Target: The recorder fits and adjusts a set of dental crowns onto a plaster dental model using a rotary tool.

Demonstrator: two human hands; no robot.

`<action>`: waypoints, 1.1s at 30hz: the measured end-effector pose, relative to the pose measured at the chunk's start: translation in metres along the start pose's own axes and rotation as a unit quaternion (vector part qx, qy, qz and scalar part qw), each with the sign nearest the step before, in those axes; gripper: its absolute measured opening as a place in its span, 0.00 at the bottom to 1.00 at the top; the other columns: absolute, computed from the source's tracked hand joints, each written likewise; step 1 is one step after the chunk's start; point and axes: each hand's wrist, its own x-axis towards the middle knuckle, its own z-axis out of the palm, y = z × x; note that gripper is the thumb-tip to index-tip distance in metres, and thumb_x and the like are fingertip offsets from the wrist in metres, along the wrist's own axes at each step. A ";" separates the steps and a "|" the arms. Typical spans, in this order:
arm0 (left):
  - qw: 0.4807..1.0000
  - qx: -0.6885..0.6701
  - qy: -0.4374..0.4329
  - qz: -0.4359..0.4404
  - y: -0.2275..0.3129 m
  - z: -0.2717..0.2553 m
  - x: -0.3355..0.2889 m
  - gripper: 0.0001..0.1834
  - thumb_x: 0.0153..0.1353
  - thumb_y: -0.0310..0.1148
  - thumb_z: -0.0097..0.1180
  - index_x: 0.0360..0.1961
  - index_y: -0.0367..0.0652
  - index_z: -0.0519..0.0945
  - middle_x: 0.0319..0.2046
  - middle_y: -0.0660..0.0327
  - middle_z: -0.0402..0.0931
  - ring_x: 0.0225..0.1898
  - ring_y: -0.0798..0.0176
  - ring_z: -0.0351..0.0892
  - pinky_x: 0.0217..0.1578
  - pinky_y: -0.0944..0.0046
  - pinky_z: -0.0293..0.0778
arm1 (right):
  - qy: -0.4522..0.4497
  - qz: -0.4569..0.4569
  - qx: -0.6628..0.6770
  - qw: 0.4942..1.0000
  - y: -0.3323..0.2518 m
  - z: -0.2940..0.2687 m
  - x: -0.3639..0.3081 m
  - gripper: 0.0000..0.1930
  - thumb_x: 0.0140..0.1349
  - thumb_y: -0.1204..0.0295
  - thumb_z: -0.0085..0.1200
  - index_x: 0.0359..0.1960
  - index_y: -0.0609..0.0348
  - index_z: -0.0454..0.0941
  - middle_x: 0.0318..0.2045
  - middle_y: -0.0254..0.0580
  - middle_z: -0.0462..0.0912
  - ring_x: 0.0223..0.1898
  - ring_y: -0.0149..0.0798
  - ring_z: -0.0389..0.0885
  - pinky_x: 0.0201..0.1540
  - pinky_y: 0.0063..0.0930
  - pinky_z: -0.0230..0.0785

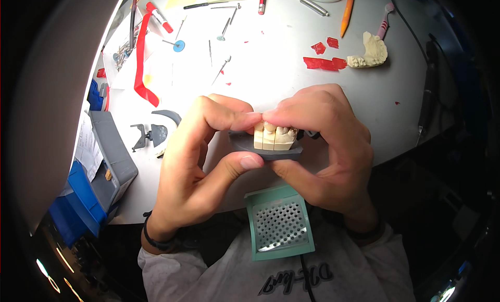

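Observation:
Between my two hands is a cream dental model (264,141) of several teeth, cut into sections and seated on a dark grey base (278,155). My left hand (195,161) grips it from the left, index finger on top of the teeth and thumb at the base's lower edge. From the right, my right hand (333,140) pinches it the same way, its fingertip meeting the left one above the teeth. Both hands are closed on the model, which is held above the table. The back of the model is hidden.
A second cream dental cast (375,51) lies at the far right beside red wax pieces (323,64). Grey articulator parts (151,135) rest left of my hands. Thin metal tools (222,68) lie farther back. A green perforated suction grille (281,224) juts from the table's near edge. Grey bin (115,156) stands left.

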 end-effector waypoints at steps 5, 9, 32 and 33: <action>0.999 -0.039 0.011 -0.016 0.001 0.000 0.000 0.20 0.63 0.20 0.69 0.55 0.33 0.78 0.51 0.52 0.78 0.55 0.59 0.78 0.62 0.59 0.70 | 0.014 -0.016 0.000 1.000 0.002 0.003 0.000 0.25 0.42 0.84 0.66 0.48 0.62 0.84 0.41 0.45 0.86 0.41 0.41 0.80 0.42 0.31 0.73; 0.999 -0.004 -0.037 -0.010 0.003 -0.005 0.003 0.25 0.62 0.25 0.70 0.58 0.35 0.74 0.54 0.51 0.76 0.58 0.58 0.76 0.65 0.53 0.67 | 0.013 -0.010 0.003 1.000 0.001 0.003 -0.001 0.25 0.42 0.85 0.67 0.48 0.63 0.84 0.41 0.45 0.86 0.41 0.41 0.80 0.42 0.32 0.74; 0.995 -0.063 0.056 -0.045 0.006 -0.004 0.006 0.08 0.68 0.18 0.65 0.46 0.34 0.82 0.45 0.54 0.86 0.49 0.63 0.84 0.55 0.62 0.78 | 0.016 -0.048 -0.043 0.998 0.000 0.006 -0.003 0.24 0.40 0.83 0.68 0.45 0.61 0.86 0.39 0.43 0.86 0.40 0.44 0.82 0.42 0.34 0.75; 0.995 -0.063 0.056 -0.045 0.005 -0.004 0.005 0.08 0.68 0.18 0.65 0.46 0.34 0.82 0.45 0.54 0.86 0.49 0.63 0.84 0.55 0.62 0.78 | 0.018 -0.044 -0.043 0.998 -0.001 0.007 -0.003 0.24 0.40 0.83 0.68 0.45 0.61 0.85 0.39 0.44 0.86 0.40 0.44 0.82 0.42 0.34 0.75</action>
